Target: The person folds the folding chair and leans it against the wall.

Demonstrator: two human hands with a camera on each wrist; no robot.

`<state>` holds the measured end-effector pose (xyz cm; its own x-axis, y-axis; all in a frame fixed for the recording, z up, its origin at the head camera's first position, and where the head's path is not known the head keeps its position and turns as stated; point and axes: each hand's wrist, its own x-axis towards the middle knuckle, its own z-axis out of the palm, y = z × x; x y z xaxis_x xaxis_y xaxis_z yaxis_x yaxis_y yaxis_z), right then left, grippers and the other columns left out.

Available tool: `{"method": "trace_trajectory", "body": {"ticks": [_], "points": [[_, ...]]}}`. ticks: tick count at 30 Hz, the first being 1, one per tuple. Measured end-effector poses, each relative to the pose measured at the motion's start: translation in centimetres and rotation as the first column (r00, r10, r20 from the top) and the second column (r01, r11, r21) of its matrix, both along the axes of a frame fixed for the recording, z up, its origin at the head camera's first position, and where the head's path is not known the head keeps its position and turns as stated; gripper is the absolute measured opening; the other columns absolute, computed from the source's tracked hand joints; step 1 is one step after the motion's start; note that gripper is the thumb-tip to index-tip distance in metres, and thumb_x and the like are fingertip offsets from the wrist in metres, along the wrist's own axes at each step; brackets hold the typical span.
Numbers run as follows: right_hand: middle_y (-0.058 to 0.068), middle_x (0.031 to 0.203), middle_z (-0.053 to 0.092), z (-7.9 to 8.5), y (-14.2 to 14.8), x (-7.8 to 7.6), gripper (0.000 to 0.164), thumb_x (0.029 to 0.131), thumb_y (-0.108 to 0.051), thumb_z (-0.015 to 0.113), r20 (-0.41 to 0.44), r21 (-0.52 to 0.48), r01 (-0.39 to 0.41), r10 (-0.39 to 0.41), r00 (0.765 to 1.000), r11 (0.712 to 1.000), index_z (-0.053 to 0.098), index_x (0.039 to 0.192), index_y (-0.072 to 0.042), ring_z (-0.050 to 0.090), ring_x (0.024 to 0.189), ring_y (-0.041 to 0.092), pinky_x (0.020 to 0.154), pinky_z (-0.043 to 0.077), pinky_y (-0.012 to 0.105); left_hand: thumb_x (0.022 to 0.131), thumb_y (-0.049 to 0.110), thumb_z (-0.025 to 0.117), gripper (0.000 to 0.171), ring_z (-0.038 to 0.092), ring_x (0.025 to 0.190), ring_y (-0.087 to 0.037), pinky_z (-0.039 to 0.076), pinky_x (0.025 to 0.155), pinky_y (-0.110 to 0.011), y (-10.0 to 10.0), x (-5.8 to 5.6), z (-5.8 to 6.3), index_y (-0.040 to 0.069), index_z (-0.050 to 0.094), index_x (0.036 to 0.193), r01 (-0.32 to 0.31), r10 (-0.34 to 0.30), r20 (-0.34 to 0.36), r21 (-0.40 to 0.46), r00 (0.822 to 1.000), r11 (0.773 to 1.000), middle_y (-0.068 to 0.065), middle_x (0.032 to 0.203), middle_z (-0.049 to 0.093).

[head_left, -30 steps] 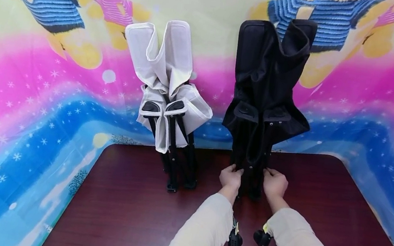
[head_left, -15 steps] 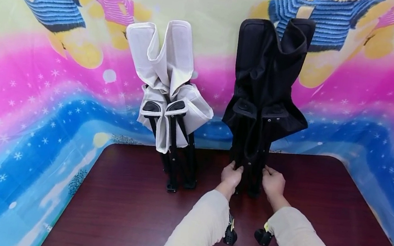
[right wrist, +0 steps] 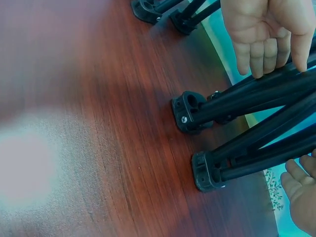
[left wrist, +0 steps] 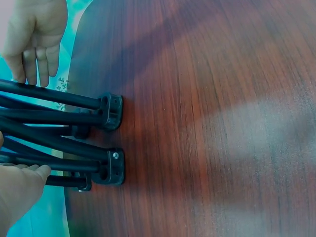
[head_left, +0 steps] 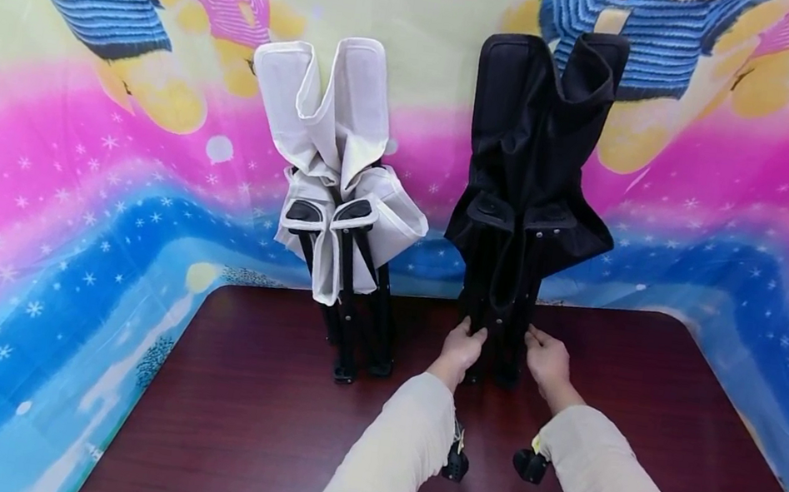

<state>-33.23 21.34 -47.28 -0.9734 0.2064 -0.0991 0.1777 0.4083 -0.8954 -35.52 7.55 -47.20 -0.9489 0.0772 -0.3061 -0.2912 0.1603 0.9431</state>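
Note:
A black folding camp chair [head_left: 529, 147] stands folded up on the table [head_left: 245, 444], its cloth reaching up in front of the backdrop. Down at its thin legs, my left hand [head_left: 462, 348] pinches one side, the thumb lying over a black tube [right wrist: 276, 96]. From the other side my right hand [head_left: 549, 360] touches the legs with its fingertips. In the left wrist view that right hand [left wrist: 37, 39] shows nearly straight fingers against the outer tube. The black plastic feet [left wrist: 111, 165] rest on or close over the wood.
To the left, a white folding camp chair [head_left: 338, 129] stands folded on black legs. Behind both hangs a printed backdrop [head_left: 148, 169] with bears. A rounded table edge [head_left: 679, 320] runs along the back.
The black chair and both hands have shifted a little away from me and slightly to the left. The right fingertips show at the leg's outer side. The white chair stays put.

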Motion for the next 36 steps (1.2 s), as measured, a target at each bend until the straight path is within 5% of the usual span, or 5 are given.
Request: {"method": "trace_trajectory", "body": {"ticks": [11, 17, 25, 36], "points": [[0.028, 0.13, 0.029, 0.1, 0.1, -0.7, 0.043, 0.095, -0.017, 0.027, 0.015, 0.07, -0.063, 0.062, 0.998, 0.996, 0.028, 0.13, 0.009, 0.025, 0.12, 0.038, 0.096, 0.025, 0.046, 0.087, 0.027, 0.049, 0.052, 0.032, 0.12, -0.025, 0.029, 0.095, -0.039, -0.2, -0.7, 0.0, 0.008, 0.034, 0.133, 0.002, -0.002, -0.023, -0.027, 1.0, 1.0, -0.01, 0.132, 0.036], [0.03, 0.128, 0.03, -0.1, 1.0, -0.6, 0.047, 0.095, -0.023, 0.029, 0.003, 0.195, -0.136, 0.138, 0.99, 0.971, 0.03, 0.128, 0.01, 0.028, 0.117, 0.041, 0.093, 0.027, 0.049, 0.086, 0.026, 0.053, 0.048, 0.039, 0.115, -0.024, 0.033, 0.093, -0.036, -0.9, -0.8, 0.2, 0.004, 0.043, 0.127, 0.015, -0.016, -0.036, -0.03, 0.999, 0.999, -0.01, 0.126, 0.044], [0.028, 0.126, 0.035, 0.4, 1.2, -0.5, 0.055, 0.093, -0.036, 0.032, -0.041, 0.287, -0.206, 0.227, 0.973, 0.935, 0.034, 0.129, 0.006, 0.032, 0.115, 0.041, 0.09, 0.029, 0.052, 0.086, 0.024, 0.053, 0.043, 0.048, 0.105, -0.023, 0.037, 0.089, -0.036, -2.6, -0.1, 0.8, 0.002, 0.047, 0.123, 0.026, -0.039, -0.137, -0.095, 0.99, 0.995, -0.011, 0.117, 0.052], [0.03, 0.127, 0.033, 1.4, 1.7, -0.1, 0.064, 0.091, -0.043, 0.033, -0.049, 0.364, -0.267, 0.304, 0.951, 0.893, 0.029, 0.131, 0.007, 0.034, 0.112, 0.043, 0.087, 0.031, 0.053, 0.085, 0.034, 0.052, 0.054, 0.037, 0.117, -0.024, 0.032, 0.094, -0.038, -6.9, 0.6, 2.0, 0.005, 0.04, 0.129, 0.047, -0.143, -0.211, -0.406, 0.967, 0.913, -0.011, 0.129, 0.041]]}}
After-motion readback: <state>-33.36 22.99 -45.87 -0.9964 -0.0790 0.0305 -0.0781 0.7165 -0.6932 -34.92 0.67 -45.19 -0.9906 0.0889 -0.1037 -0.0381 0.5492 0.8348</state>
